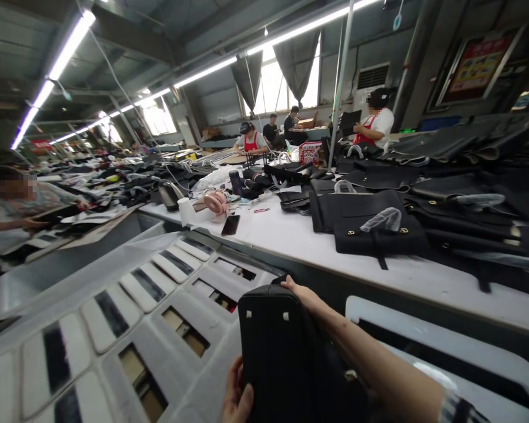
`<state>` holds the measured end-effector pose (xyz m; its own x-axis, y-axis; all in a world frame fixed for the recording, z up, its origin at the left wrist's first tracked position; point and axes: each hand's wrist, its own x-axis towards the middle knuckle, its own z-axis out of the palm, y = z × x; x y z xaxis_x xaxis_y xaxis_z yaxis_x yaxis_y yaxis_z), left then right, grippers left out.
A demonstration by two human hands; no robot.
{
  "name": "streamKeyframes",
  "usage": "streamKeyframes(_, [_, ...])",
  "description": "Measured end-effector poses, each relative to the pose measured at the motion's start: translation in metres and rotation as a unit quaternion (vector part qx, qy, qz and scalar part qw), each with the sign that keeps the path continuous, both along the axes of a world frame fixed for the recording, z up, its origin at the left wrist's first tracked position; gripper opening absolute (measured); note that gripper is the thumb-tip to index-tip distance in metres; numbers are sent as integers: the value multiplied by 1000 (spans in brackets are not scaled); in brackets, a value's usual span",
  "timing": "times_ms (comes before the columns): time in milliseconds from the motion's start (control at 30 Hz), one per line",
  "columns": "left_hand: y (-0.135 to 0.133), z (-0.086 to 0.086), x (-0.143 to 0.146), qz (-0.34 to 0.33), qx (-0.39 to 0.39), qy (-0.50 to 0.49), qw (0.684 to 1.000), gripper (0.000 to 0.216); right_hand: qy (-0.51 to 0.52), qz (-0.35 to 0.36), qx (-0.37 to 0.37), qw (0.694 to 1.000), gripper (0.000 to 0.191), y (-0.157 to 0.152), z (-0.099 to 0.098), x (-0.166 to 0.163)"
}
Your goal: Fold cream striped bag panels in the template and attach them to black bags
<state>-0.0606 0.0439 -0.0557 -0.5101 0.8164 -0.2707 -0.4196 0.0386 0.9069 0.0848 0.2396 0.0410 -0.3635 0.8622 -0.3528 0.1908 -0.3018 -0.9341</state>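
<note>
A black bag (273, 352) fills the lower middle of the head view, its narrow face with two pale metal fittings turned up toward me. My left hand (238, 390) grips its lower left edge, thumb in front and fingers partly hidden behind it. At the far top corner my right hand (302, 294) is closed on the same bag, with most of its fingers out of sight. The right forearm runs along the bag's right side. Another metal fitting shows low on that side.
Black bags with plastic-wrapped handles (374, 226) lie on the white table (264, 229) ahead. A phone (231, 225), a pink fan (216, 202) and a white cup (186, 211) stand there. Left is a grey slotted tray (216, 352) with white panels (106, 317). Several co-workers sit beyond.
</note>
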Motion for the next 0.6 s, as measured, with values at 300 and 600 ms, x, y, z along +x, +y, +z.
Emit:
streamKeyframes(300, [28, -6, 5, -5, -14, 41, 999, 63, 184, -199, 28, 962, 58, -130, -23, 40])
streamKeyframes(600, [52, 18, 17, -90, -18, 51, 994, 58, 22, -222, 138, 965, 36, -96, -33, 32])
